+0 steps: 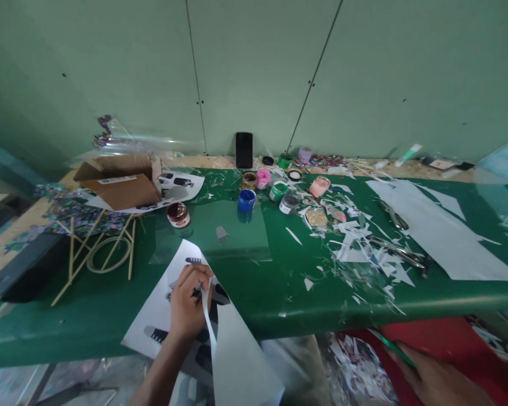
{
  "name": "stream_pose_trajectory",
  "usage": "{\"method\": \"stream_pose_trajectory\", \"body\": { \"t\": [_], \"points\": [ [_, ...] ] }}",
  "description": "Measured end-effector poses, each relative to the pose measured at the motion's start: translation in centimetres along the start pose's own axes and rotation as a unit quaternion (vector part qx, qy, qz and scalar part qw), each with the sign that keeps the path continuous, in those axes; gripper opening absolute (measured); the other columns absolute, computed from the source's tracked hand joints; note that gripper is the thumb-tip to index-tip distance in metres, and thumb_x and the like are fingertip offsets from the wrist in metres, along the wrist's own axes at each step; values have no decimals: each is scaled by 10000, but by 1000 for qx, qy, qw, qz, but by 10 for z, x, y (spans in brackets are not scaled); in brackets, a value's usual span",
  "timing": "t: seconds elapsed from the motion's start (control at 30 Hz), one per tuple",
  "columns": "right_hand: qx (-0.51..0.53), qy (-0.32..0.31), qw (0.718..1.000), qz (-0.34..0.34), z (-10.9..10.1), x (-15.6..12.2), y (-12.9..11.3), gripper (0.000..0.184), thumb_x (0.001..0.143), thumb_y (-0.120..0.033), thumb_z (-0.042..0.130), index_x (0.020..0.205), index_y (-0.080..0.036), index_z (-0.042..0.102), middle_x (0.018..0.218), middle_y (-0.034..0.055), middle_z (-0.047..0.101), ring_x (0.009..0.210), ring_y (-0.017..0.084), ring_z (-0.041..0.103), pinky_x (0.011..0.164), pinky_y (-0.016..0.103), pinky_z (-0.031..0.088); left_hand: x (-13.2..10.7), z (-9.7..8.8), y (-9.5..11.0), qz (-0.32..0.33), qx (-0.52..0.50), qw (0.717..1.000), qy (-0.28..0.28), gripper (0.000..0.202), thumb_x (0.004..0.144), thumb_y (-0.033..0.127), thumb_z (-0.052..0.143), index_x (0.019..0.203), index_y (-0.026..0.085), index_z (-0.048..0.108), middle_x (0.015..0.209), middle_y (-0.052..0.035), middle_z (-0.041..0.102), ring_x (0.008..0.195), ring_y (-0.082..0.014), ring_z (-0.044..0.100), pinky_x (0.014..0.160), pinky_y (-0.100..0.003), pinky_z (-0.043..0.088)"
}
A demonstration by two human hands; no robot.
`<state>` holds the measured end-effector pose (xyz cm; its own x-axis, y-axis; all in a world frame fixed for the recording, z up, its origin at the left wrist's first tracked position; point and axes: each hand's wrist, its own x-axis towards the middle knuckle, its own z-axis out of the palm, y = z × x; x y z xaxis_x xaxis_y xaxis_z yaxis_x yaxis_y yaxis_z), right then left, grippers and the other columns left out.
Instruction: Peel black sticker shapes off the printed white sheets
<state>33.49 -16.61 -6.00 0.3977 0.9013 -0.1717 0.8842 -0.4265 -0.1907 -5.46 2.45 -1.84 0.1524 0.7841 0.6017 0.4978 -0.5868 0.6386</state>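
My left hand (189, 301) is closed in a pinch on a white printed sheet (237, 361) with black cut-out shapes. The sheet hangs over the front edge of the green table (279, 293), and a narrow cut strip (207, 316) curls down from my fingers. My right hand (438, 380) is low at the bottom right, below the table edge and over a red sheet (449, 338). A thin green object (395, 349) juts from its fingers; I cannot make out what it is.
Small paint jars (246, 199) stand at the table's middle, with a phone (244, 149) leaning on the wall behind. An open cardboard box (121, 180) and a stick frame (101, 248) lie to the left. To the right lie paper scraps (364, 248), pliers (400, 254) and a white sheet (440, 231).
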Motion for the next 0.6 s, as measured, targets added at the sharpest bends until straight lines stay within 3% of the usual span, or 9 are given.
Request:
{"method": "stream_pose_trajectory", "body": {
  "t": [0.03,0.13,0.23,0.33,0.4,0.47,0.6],
  "points": [
    [-6,-1,999,-42,-8,5,-24,376,806,-323,399,1014,-268,707,708,123,711,539,293,663,475,383,465,0,0,0,-4,-4,1000,1,242,798,60,509,642,196,383,764,-18,580,728,-140,559,630,-240,430],
    [27,65,970,-231,-21,23,-113,497,806,-132,348,1210,-247,613,1091,83,692,692,218,698,527,322,530,-2,0,-2,-21,-21,999,18,236,784,73,521,637,197,383,756,-14,576,719,-139,559,632,-242,428],
    [22,142,918,-371,-13,40,-197,578,770,19,296,1178,-204,639,1268,54,613,1102,223,613,864,343,539,-5,-2,-5,-36,-43,997,56,240,761,80,547,627,194,383,731,7,568,683,-122,549,624,-229,414],
    [19,115,897,-427,8,50,-247,551,774,12,378,1243,-173,601,1354,46,544,1255,257,493,1012,425,458,-6,-4,-7,-51,-71,992,88,237,743,87,558,621,193,385,719,18,572,657,-111,542,607,-216,404],
    [24,97,895,-435,20,54,-255,613,751,25,396,1312,-172,544,1384,44,509,1307,250,433,1067,455,400,-6,-6,-7,-65,-77,990,94,235,722,89,558,614,194,378,706,19,580,638,-110,540,591,-214,400],
    [28,97,898,-429,26,59,-242,669,715,44,385,1336,-168,518,1405,49,483,1330,231,403,1092,459,367,-5,-7,-6,-77,-75,990,88,232,708,99,558,604,196,374,695,14,585,628,-115,541,580,-217,400],
    [9,130,909,-396,24,78,-180,690,675,33,375,1320,-155,532,1398,72,492,1309,216,435,1075,446,391,-3,-6,-5,-90,-76,990,82,239,728,150,568,590,198,378,684,7,580,634,-124,547,590,-226,415]
  ]
}}
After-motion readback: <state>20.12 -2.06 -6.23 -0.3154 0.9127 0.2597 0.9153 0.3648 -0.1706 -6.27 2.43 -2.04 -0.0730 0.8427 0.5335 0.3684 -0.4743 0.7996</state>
